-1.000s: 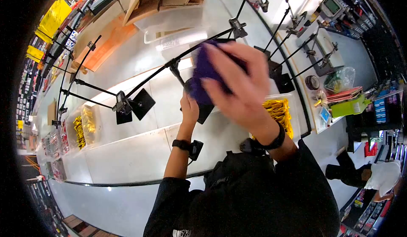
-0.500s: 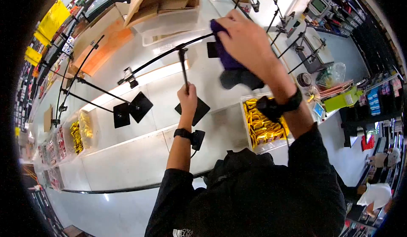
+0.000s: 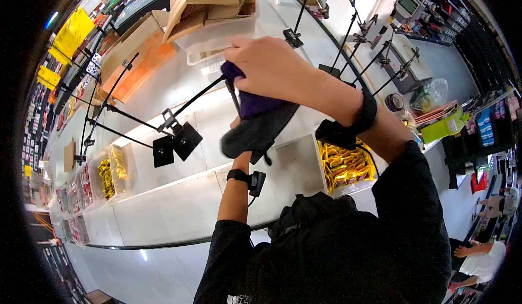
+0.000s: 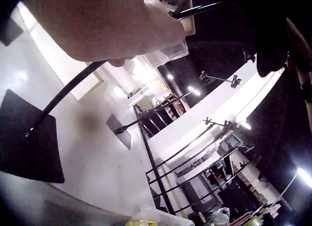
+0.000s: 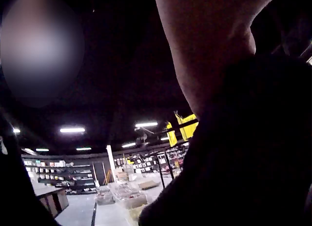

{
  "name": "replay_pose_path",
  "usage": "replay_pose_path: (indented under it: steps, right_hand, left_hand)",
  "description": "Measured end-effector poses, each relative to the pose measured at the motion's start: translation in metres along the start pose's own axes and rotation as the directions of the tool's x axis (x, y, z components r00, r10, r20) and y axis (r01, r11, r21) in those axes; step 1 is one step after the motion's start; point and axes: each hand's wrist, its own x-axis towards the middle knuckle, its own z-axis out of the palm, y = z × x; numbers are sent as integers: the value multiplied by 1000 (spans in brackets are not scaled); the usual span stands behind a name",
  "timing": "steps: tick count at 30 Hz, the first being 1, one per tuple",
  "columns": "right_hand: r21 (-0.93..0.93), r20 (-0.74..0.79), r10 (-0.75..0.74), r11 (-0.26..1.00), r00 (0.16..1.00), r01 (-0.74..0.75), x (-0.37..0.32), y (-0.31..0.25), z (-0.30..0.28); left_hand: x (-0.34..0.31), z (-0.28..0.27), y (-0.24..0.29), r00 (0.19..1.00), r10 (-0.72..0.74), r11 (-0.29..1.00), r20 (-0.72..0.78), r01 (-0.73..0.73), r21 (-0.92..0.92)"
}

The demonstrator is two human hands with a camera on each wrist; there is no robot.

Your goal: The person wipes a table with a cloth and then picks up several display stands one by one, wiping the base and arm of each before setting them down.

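My right hand (image 3: 274, 70) grips a bunched purple cloth (image 3: 261, 105) over the top of a black stand, where the upright pole (image 3: 232, 98) meets a slanting crossbar (image 3: 201, 96). A dark grey piece with a rounded end (image 3: 247, 136) hangs under the purple part. It covers most of my left hand (image 3: 235, 122) in the head view. In the left wrist view, my left hand (image 4: 109, 28) is wrapped round the stand's thin black pole (image 4: 68, 92), which runs down to a square base plate (image 4: 29, 143). Dark fabric (image 5: 253, 153) fills much of the right wrist view.
A tub of yellow packets (image 3: 348, 165) stands at the right of the white table (image 3: 163, 211). More black stands (image 3: 187, 141) are to the left and right. Cardboard boxes (image 3: 209, 2) lie at the back, and bins of small packets (image 3: 106, 176) sit at the left.
My right hand swung toward the crossbar's right part, then came back left with the cloth to the pole's top. My left hand stays on the pole.
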Motion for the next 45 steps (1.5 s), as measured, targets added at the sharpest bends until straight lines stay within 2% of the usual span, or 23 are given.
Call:
replay_pose_path:
  steps: [1,2,3,9,13,15,19,21,22,23,25,26,27,29,31,33,34,37,38,41,42,43,45]
  right_hand:
    - [-9,-4,8,1000,1000,-8,-5,5,-3]
    - [-60,24,22,998,999,-21,-10,10,-5]
    - [-112,50,36,993,998,-30,-14,16,-9]
    - [-191,60,95,978,994,-82,-42,55,-16]
    - [-224,-37,196,954,980,-199,-60,57,-13]
    - [-89,-222,174,976,959,-198,-66,43,-18]
    - [253,-530,345,936,774,-244,-93,22,-28]
    - [380,-647,472,880,598,-284,-107,33,-23]
    - [609,-534,655,736,535,-295,-114,42,-21]
    - [791,-375,798,541,472,-285,-118,50,-21]
    - [994,-79,907,103,413,-35,-117,63,-23]
    - [999,-36,912,47,409,-17,-113,65,-26]
    - [999,-31,907,42,420,-18,-109,67,-29]
    - [993,70,781,4,620,-118,-102,68,-34]
    - [932,24,694,245,720,-268,-91,67,-23]
    - [669,-70,548,646,833,-369,-79,46,-30]
    - [703,-21,527,612,850,-362,-76,40,-31]
    - [558,102,512,680,853,-475,-69,49,-25]
    - [592,251,442,634,861,-498,-70,58,-16]
    - [579,136,431,696,892,-424,-72,67,1]
    - [733,305,471,439,828,-519,-77,68,1]
    - [734,305,470,438,828,-519,-80,70,4]
    - [828,514,500,-79,697,-555,-85,75,16]
  left_hand:
    - [0,6,15,995,104,990,-9,-104,-98]
    - [-3,9,33,994,111,991,-11,-110,73]
    - [-2,11,25,997,56,998,51,-55,-16]
    - [3,21,29,991,111,989,72,-117,84]
    - [5,14,27,998,42,999,37,-42,-5]
    - [3,14,30,998,53,997,-41,-55,-58]
    - [4,1,14,1000,7,995,-25,-10,-100]
    - [1,-5,17,998,-29,999,-50,28,-15]
    - [4,-11,8,984,170,976,-45,-162,149]
    - [-1,-19,36,997,63,966,48,-73,247]
    - [2,-23,63,985,165,978,48,-169,119]
    - [5,-26,85,976,210,967,63,-217,134]
    - [8,-27,109,964,255,953,75,-264,147]
    - [19,-19,145,958,279,959,72,-282,29]
    - [21,-3,173,951,307,942,38,-298,-156]
    - [29,-3,159,977,213,930,-4,-204,-307]
    - [27,6,164,966,202,934,-162,-240,-265]
    - [34,8,159,963,218,897,-160,-262,-357]
    - [34,10,161,969,194,907,-155,-238,-347]
    - [36,11,159,964,238,916,-121,-264,-303]
    - [35,12,158,964,236,917,-122,-263,-301]
    - [35,13,157,959,246,922,-139,-276,-273]
    - [36,12,158,954,261,926,-146,-290,-241]
